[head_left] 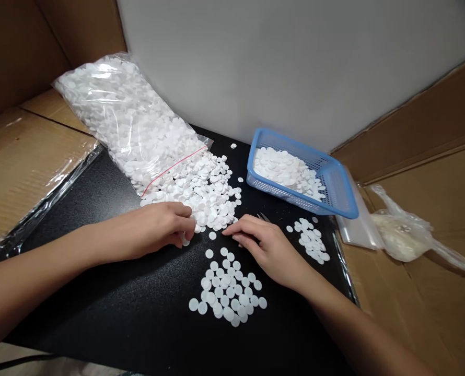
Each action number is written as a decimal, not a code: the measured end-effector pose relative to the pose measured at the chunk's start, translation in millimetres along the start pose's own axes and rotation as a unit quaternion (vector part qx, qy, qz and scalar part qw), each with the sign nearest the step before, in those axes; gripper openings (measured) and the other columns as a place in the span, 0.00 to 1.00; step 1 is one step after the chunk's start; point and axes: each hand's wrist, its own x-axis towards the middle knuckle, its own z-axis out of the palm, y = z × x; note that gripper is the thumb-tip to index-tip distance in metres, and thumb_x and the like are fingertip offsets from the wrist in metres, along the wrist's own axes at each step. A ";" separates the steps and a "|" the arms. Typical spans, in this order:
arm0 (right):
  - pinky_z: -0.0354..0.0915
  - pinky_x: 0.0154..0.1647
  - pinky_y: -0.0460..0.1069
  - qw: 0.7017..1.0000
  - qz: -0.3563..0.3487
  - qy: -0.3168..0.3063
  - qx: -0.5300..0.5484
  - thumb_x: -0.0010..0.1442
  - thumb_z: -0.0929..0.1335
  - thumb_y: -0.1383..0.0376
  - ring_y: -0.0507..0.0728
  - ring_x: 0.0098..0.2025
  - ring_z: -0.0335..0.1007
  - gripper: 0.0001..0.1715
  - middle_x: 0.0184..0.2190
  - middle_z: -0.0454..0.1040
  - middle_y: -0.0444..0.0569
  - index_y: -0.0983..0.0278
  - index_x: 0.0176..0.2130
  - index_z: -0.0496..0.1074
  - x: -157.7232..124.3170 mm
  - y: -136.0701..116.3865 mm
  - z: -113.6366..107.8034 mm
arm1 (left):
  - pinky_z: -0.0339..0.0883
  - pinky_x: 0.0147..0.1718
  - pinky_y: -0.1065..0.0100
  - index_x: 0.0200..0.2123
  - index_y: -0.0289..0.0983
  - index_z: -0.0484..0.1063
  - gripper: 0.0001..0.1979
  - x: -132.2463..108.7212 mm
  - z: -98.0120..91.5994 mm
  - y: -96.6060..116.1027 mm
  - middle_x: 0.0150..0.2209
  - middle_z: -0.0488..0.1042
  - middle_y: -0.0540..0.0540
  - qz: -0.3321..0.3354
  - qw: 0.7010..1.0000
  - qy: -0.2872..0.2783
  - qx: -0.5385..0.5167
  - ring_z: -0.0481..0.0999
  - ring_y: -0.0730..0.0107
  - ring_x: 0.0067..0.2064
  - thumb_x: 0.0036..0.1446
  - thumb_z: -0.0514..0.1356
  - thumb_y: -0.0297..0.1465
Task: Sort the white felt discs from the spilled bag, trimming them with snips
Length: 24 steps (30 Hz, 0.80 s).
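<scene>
Judged done: white discs are gathered in blue basket | Judged remaining: loose pile and bag, left of basket; spread group, left and nearer | Left hand curled, right hand bent, both nearer than basket; grasp cannot be told

Two hands are showing, one left hand and one right hand; one blue basket is standing on one black table; three clear plastic items are lying in view, namely one large bag, one flat piece and one twisted bag; one pointed metal tool is showing in part; white discs are forming five main groups: one inside the large bag, one spilled heap, one basket load, one front cluster exceeding thirty pieces, and one right cluster exceeding fifteen; overlapping discs are preventing an exact total.
</scene>
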 end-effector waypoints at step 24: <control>0.65 0.38 0.54 0.964 0.067 0.157 -0.206 0.61 0.70 0.66 0.61 0.38 0.70 0.02 0.34 0.73 0.48 0.61 0.37 0.71 -23.8 38.4 -28.6 | 0.59 0.35 0.67 0.45 0.42 0.78 0.14 13.3 38.6 16.2 0.35 0.68 0.47 0.078 0.986 0.089 0.114 0.66 0.66 0.37 0.67 0.54 0.23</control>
